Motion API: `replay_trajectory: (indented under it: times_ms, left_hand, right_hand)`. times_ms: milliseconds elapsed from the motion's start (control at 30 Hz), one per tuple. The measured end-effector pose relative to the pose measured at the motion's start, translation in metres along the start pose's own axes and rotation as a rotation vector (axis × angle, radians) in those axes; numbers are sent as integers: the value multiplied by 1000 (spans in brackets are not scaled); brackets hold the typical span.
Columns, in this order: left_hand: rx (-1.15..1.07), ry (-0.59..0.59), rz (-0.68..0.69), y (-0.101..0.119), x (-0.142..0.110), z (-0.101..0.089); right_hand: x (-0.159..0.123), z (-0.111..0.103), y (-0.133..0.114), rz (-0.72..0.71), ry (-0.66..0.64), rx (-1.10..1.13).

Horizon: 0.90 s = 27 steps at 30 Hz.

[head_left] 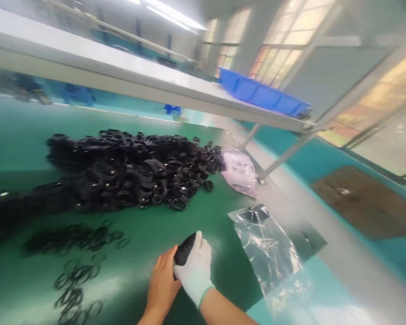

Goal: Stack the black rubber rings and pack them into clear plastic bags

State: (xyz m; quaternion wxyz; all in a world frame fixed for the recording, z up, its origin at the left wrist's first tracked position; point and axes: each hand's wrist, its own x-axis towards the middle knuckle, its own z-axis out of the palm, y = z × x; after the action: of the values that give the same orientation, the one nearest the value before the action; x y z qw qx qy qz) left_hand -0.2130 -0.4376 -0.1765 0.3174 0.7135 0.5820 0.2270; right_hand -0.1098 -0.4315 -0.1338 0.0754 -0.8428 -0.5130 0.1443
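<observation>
At six o'clock over the counter, left hand and gloved right hand grip a black item; moving it likely calls for steady fingers.

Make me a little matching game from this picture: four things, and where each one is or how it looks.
1. Blue bin
2. Clear plastic bag
3. Right hand
4. Left hand

A. Bare
B. Lying over the right edge of the green table
C. In a whitish glove
D. Up on the raised shelf

Right pairs: 1-D, 2-B, 3-C, 4-A
</observation>
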Motion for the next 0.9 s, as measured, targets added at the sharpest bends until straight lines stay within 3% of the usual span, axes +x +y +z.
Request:
replay_trajectory:
  times_ms: [167,267,367,433,500,567,667,733,800,900]
  left_hand:
    - [90,8,-38,1,9,4]
    - [115,-12,16,18,8,-10]
    - [40,-93,87,52,9,-27]
    - [3,-121,54,88,9,-20]
    - [-9,-133,123,132,1,10]
    - [-10,-207,339,178,-16,61]
    - [86,-397,630,226,-46,151]
    - [191,-422,696,239,-59,196]
    - [303,-368,671,241,-64,216]
    - [420,-285,583,247,-61,206]
  right_hand:
    - [14,-5,-8,39,-43,-13]
    - [14,-28,6,75,-116,139]
    - [4,-74,53,159,-173,465]
    - [-11,-110,103,253,-185,677]
    - [-32,-141,164,378,-170,784]
    - [-56,-159,230,497,-82,838]
    - [-87,-164,320,565,34,973]
    - [-98,-158,363,561,17,1103]
    - [-102,-151,388,509,-59,1198]
    - [-96,-148,394,308,-216,1119]
